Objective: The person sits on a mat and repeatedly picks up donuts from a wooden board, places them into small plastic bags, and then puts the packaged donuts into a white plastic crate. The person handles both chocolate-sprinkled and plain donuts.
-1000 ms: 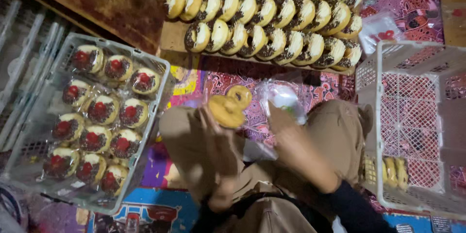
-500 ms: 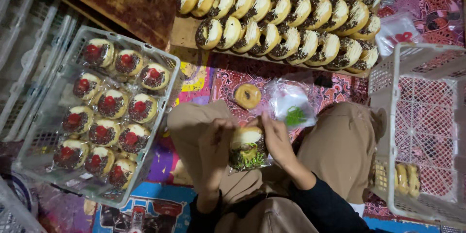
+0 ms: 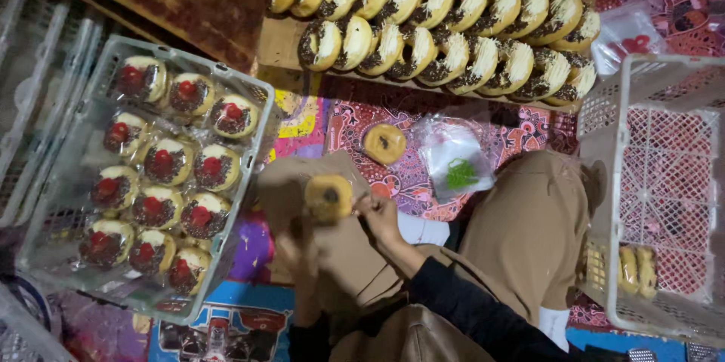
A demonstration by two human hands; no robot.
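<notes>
- A round filled bun [image 3: 328,197] sits between the two hands, above the person's lap, apparently inside a thin clear wrapper that shows only faintly.
- The right hand [image 3: 380,216] pinches at the bun's right edge with its fingertips closed on the wrapper or the bun; which of the two cannot be told.
- The left hand [image 3: 302,252] lies just below and left of the bun, blurred, so its grip cannot be told.
- Just beyond the hands, a plain ring doughnut [image 3: 384,143] lies on the patterned mat [image 3: 521,128], beside a clear plastic bag [image 3: 455,160] with a green bit inside.
- To the left of the hands stands a grey crate [image 3: 260,105] of wrapped, red-topped buns; to the right, a white crate [image 3: 604,113] holds a few pastries.
- Further out, a wooden board [image 3: 276,49] carries rows of cream-and-chocolate buns.
- Risk: with only a fingertip pinch on slippery film, the bun could probably slide out and drop on the lap, or the filling could smear if squeezed.
</notes>
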